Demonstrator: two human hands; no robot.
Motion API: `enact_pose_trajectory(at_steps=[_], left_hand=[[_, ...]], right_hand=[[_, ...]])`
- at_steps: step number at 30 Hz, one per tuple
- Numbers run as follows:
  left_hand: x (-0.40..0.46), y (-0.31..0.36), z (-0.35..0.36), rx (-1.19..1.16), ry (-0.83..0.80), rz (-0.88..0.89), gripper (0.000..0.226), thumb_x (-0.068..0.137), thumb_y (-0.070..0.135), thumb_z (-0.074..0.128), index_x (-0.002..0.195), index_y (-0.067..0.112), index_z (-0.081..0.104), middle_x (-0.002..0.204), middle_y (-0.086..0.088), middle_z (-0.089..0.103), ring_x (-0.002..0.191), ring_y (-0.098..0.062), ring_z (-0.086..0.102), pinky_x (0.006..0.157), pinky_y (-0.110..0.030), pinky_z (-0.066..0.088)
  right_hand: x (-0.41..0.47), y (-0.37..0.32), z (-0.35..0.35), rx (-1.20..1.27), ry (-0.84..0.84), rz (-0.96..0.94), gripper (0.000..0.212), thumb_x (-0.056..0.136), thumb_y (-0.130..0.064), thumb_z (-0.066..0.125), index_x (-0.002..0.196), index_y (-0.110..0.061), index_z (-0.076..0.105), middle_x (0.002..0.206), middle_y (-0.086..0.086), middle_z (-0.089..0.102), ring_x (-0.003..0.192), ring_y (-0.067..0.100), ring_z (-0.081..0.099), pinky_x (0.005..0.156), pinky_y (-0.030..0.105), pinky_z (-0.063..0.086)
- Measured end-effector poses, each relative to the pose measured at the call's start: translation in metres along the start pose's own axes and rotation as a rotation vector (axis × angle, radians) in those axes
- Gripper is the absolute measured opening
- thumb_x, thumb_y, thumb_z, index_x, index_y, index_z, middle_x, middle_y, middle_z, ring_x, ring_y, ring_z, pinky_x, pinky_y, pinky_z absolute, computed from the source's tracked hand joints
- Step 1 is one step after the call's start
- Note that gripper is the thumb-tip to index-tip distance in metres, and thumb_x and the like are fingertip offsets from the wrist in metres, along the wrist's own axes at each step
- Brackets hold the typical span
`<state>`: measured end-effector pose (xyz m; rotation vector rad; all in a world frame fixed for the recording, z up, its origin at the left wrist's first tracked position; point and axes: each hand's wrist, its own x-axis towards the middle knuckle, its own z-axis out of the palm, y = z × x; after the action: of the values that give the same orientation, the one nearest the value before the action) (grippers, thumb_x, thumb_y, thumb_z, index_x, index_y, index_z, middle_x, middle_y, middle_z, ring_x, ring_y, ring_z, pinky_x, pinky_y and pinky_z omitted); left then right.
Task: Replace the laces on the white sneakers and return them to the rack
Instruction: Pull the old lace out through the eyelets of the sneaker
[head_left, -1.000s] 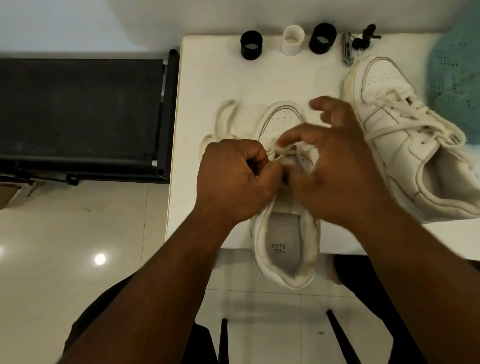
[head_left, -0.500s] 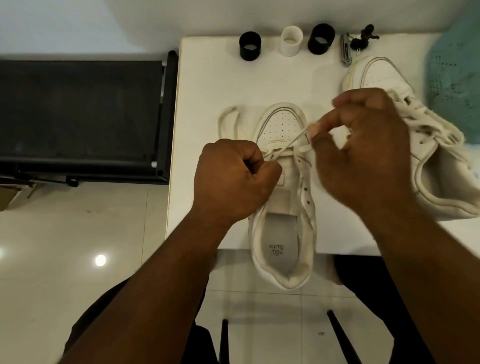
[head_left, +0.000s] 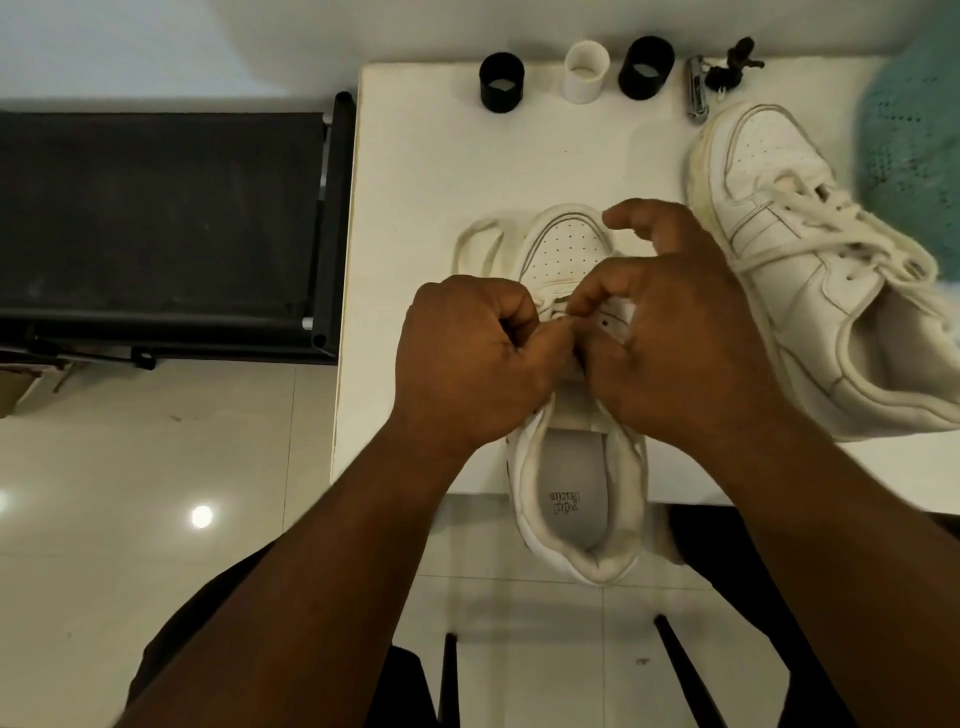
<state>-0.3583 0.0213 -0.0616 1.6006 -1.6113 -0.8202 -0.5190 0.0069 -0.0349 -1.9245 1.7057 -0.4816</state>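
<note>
Head view: the near sneaker (head_left: 569, 249) sits toe-away at the desk (head_left: 415, 171) edge, heel overhanging, so a hard tug on the lace (head_left: 558, 310) could drag it off or pull the tip back out of its eyelet. Left hand (head_left: 467, 358) is curled tight, pinching the lace; right hand (head_left: 670, 338), touching it, pinches the lace too, outer fingers loose. The second sneaker (head_left: 810, 270) lies just beyond the right grip, laced.

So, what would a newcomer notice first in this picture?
Both hands, the left hand and right hand, meet over a white sneaker at the table's near edge, pinching its lace. A second, laced sneaker lies to the right.
</note>
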Motion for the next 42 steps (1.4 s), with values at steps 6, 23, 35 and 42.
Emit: enact_pose_trajectory(at_steps=[6, 23, 35, 42], left_hand=[[-0.001, 0.003, -0.001, 0.033, 0.008, -0.052, 0.025, 0.069, 0.023, 0.062, 0.049, 0.008, 0.056, 0.042, 0.0, 0.052, 0.041, -0.022, 0.05, 0.043, -0.035, 0.043], [-0.001, 0.002, -0.001, 0.051, 0.024, -0.034, 0.027, 0.068, 0.027, 0.06, 0.047, 0.011, 0.052, 0.04, 0.004, 0.047, 0.04, -0.019, 0.046, 0.042, -0.026, 0.036], [0.0, 0.003, -0.001, 0.043, 0.02, -0.037, 0.031, 0.069, 0.031, 0.061, 0.048, 0.01, 0.053, 0.041, 0.001, 0.049, 0.04, -0.02, 0.047, 0.042, -0.032, 0.04], [-0.001, 0.003, 0.0, 0.048, 0.031, -0.026, 0.029, 0.068, 0.028, 0.062, 0.047, 0.012, 0.051, 0.039, 0.005, 0.045, 0.04, -0.017, 0.045, 0.043, -0.023, 0.034]], right_hand=[[0.014, 0.019, -0.02, -0.006, 0.274, 0.166, 0.011, 0.088, -0.027, 0.069, 0.097, -0.021, 0.069, 0.124, 0.004, 0.055, 0.108, 0.003, 0.045, 0.083, -0.008, 0.021], [0.012, 0.018, -0.02, -0.064, 0.259, 0.124, 0.015, 0.089, -0.03, 0.068, 0.1, -0.019, 0.07, 0.134, 0.006, 0.049, 0.123, 0.015, 0.048, 0.091, 0.004, 0.025], [0.01, 0.013, -0.012, 0.054, 0.128, 0.077, 0.014, 0.085, -0.027, 0.077, 0.078, -0.026, 0.065, 0.14, -0.005, 0.052, 0.121, 0.005, 0.049, 0.096, 0.019, 0.038], [0.007, 0.01, -0.011, -0.005, 0.091, 0.053, 0.039, 0.075, -0.031, 0.08, 0.112, -0.027, 0.07, 0.153, 0.0, 0.037, 0.139, 0.017, 0.039, 0.104, 0.021, 0.036]])
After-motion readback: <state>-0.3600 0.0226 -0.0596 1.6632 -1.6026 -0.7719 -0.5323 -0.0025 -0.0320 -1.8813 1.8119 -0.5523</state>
